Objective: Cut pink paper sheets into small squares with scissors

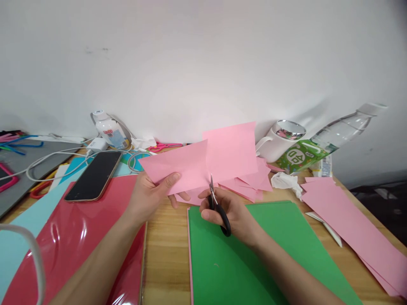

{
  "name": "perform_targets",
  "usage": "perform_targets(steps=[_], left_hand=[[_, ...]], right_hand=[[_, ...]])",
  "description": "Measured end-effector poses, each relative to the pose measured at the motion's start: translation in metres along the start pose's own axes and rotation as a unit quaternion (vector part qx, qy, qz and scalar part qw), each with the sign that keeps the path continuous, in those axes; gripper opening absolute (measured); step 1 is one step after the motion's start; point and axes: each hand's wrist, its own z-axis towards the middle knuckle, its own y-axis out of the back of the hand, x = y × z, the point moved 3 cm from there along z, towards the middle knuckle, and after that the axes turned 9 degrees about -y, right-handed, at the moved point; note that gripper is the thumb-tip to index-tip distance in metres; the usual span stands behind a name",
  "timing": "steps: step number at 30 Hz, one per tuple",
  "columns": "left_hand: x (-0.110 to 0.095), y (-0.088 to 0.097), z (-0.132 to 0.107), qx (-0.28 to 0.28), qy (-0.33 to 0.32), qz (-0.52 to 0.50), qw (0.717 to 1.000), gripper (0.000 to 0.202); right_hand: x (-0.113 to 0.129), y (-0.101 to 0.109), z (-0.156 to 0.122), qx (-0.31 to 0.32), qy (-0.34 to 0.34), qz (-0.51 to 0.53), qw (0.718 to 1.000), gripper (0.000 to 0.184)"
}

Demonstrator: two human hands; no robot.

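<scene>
My left hand point(149, 195) pinches the lower left part of a pink paper sheet point(190, 163), held up above the wooden table point(165, 250). My right hand point(230, 212) grips black-handled scissors point(218, 205), blades pointing up into the sheet's lower edge near its middle. The sheet is split along the cut, and its right half stands higher than the left. Several pink offcuts point(251, 184) lie behind my right hand.
Green paper point(254, 258) lies under my right forearm, red glossy paper point(79, 241) under my left. A phone point(94, 176), cables and a small bottle point(110, 129) are at left. A white mug point(280, 142), a tilted water bottle point(337, 135) and pink strips point(349, 224) are at right.
</scene>
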Motion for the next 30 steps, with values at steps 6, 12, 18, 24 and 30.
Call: perform_targets(steps=[6, 12, 18, 24, 30], left_hand=[[-0.0005, 0.0004, 0.0, 0.006, -0.004, 0.011, 1.0, 0.012], [-0.0016, 0.0009, -0.0002, 0.017, -0.007, 0.014, 1.0, 0.012], [-0.0023, 0.0002, 0.0, 0.02, -0.005, 0.004, 1.0, 0.012], [-0.0017, 0.0001, 0.0004, 0.03, -0.011, -0.018, 0.999, 0.01], [-0.0018, 0.0011, 0.0006, 0.036, -0.008, -0.032, 0.999, 0.009]], right_hand=[[-0.0012, -0.0003, 0.0004, -0.006, 0.0, 0.005, 1.0, 0.036], [-0.0028, 0.0, 0.0008, -0.011, 0.008, 0.008, 1.0, 0.033], [-0.0034, 0.0001, 0.0008, -0.023, 0.011, -0.005, 1.0, 0.031], [-0.0046, 0.0002, 0.0012, -0.039, 0.001, -0.004, 0.999, 0.033], [-0.0073, -0.0003, 0.0018, -0.044, -0.016, 0.006, 0.999, 0.034]])
